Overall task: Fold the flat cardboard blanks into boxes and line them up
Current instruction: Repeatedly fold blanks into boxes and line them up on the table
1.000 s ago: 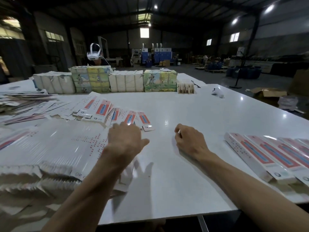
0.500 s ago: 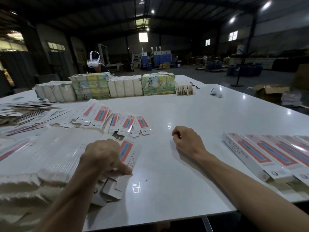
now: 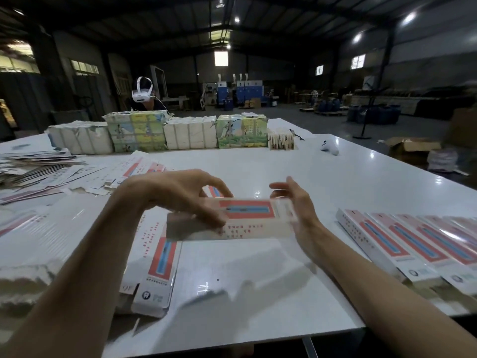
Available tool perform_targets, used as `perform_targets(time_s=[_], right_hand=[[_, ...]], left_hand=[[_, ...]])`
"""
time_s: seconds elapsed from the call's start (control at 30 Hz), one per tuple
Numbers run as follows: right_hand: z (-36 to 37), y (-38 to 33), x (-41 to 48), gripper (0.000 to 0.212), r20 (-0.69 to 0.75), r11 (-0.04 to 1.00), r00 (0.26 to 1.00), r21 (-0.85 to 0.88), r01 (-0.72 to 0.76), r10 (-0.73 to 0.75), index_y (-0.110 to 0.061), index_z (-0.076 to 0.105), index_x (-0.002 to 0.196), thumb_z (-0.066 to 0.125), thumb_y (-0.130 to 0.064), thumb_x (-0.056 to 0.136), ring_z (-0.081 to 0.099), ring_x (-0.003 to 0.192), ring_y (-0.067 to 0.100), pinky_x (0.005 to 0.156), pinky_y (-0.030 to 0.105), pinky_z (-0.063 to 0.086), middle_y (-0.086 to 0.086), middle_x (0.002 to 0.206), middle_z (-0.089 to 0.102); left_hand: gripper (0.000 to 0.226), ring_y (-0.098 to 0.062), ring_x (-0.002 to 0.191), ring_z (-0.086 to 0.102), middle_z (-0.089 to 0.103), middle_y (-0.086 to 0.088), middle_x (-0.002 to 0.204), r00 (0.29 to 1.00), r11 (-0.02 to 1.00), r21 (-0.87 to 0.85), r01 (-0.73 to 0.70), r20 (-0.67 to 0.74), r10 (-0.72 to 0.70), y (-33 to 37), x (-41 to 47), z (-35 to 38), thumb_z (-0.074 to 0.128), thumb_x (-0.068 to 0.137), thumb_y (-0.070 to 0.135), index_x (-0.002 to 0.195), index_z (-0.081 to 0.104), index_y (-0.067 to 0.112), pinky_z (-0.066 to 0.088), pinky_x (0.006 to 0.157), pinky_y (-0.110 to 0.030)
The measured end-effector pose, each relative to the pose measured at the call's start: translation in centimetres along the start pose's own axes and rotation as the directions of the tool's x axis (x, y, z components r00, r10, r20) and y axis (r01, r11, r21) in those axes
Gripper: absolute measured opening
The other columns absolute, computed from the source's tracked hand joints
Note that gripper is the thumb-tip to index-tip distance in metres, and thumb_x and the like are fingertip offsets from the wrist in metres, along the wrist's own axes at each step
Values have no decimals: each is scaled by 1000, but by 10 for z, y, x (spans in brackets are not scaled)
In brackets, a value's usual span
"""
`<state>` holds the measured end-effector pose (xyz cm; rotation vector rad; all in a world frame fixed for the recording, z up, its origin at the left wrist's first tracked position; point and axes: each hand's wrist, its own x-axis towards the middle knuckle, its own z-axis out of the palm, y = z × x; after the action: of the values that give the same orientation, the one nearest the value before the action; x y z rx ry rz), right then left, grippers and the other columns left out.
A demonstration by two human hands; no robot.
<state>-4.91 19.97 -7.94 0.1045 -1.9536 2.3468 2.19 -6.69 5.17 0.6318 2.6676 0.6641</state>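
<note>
Centre of frame: a cardboard blank (image 3: pixel 247 211) held above the worktop (image 3: pixel 335 177). Left hand (image 3: pixel 175 192) fingers pinch its left part. Right hand (image 3: pixel 296 202) fingers are spread at its right end; grip blurred, cannot tell. Folded boxes (image 3: pixel 402 239) are lined up at right, and flat blanks (image 3: pixel 160 262) lie at lower left.

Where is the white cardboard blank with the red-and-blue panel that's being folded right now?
Head view, centre: the cardboard blank is held above the white table, left hand pinching its left half, right hand at its right end.
</note>
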Motion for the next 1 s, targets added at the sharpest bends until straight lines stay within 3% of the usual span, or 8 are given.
perform_targets(time_s=[0.1,0.2,0.3,0.43,0.53,0.63,0.83,1.0], right_hand=[[-11,-3,0,74,175,942,976,286,-173,126,-5,74,114,39,-69,103,68,70,28,64,32,53,12,92,71],[-11,-1,3,75,276,978,958,170,-124,74,-6,74,121,46,-72,98,73,81,35,68,34,58,16,98,75],[-6,4,5,40,300,999,954,-31,-18,26,-11,77,114,68,-46,98,76,89,34,68,34,61,19,107,77],[-2,7,6,23,282,1000,960,28,-10,2,-10,81,105,82,-24,88,77,89,34,67,32,63,25,107,77],[3,7,4,27,273,997,962,80,-22,-1,-15,80,109,84,-27,85,78,93,37,68,36,65,23,109,77],[6,9,3,36,226,998,974,59,7,-20,-15,74,109,87,-32,79,78,94,40,69,41,67,23,107,78],[5,13,-2,30,430,991,903,-124,45,13,-11,62,110,80,-30,94,77,98,40,75,40,65,22,107,78],[9,17,2,21,277,831,883,-319,456,-378,-12,64,100,64,-33,104,65,65,22,61,36,54,8,76,71]], left_hand=[[50,-18,99,78,80,6,107,1000,996,-86,11,-3,-11,-14,15,-1,87,80,51,124,70,36,64,87,-34],[46,-14,99,77,78,5,112,995,990,-130,47,-80,-58,-30,29,9,88,74,51,117,75,44,64,86,-31],[62,-13,92,78,74,0,118,967,959,-283,11,-241,-82,-39,39,17,92,70,44,129,71,42,63,75,-24],[107,-22,89,76,65,-5,116,614,886,-457,-76,-722,-319,-34,56,35,98,66,30,156,40,26,65,77,-34],[93,-27,99,74,67,-9,116,394,701,-668,-250,-731,-557,-31,72,46,93,78,27,154,40,21,64,88,-42],[50,-31,98,76,73,-16,104,605,262,-882,-393,-462,-648,-22,90,63,77,95,32,134,59,5,65,75,-35],[70,-35,95,79,79,-16,110,856,-100,-938,-332,-255,-450,-23,108,100,44,101,70,138,56,13,63,76,-48],[95,-38,99,78,77,-22,116,925,-107,-971,-216,-168,-340,-31,105,111,23,97,84,133,66,7,65,72,-45]])
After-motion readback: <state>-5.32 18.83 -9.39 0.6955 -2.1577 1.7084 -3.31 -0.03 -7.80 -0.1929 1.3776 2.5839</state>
